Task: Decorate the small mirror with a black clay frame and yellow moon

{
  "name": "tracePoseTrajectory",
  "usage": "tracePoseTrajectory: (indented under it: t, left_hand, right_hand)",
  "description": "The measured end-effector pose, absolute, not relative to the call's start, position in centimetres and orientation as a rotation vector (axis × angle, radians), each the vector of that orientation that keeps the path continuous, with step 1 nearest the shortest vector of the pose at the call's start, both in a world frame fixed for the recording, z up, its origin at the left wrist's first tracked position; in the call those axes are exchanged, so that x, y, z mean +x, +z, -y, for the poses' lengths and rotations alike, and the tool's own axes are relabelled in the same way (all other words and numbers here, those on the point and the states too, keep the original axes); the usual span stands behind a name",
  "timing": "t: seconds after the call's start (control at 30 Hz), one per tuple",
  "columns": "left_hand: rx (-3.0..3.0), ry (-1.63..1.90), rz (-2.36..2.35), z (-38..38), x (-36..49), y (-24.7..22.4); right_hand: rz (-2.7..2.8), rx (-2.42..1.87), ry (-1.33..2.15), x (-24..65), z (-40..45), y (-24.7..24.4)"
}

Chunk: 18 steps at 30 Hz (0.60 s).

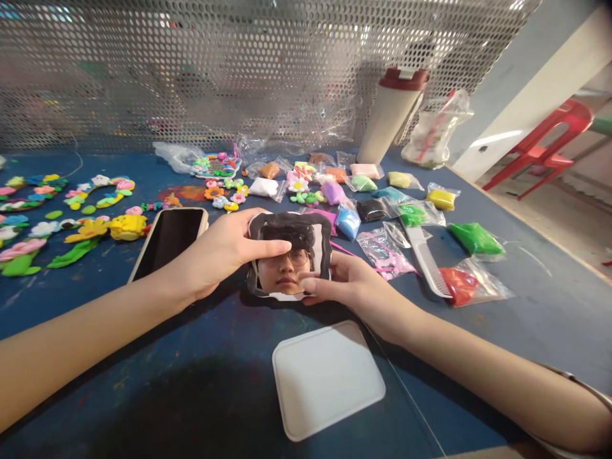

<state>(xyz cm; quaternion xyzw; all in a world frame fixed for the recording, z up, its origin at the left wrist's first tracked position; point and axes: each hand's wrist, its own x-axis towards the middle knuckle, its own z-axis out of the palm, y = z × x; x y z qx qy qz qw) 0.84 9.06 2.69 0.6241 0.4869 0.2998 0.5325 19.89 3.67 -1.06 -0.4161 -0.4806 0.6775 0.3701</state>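
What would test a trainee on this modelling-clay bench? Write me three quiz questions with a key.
1. Which is nearer the smartphone: the left hand or the right hand?
2. True or false: the white comb lies beside the bag of red clay.
3. What colour is the wavy border of the photo that both hands hold?

Key: 1. left hand; 2. true; 3. black.

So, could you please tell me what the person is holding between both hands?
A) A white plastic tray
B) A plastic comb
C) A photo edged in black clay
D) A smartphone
C: the left hand and the right hand both grip the photo edged in black clay above the table.
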Motion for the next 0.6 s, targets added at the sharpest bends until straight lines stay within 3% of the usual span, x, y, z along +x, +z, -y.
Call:
tracePoseTrajectory:
  t: [0.6]
  left_hand:
    - [1.401, 0.631, -1.024, -10.23, 0.13, 1.68]
  right_hand:
    - [1.232, -0.921, 1.874, 20.49, -4.09, -1.26]
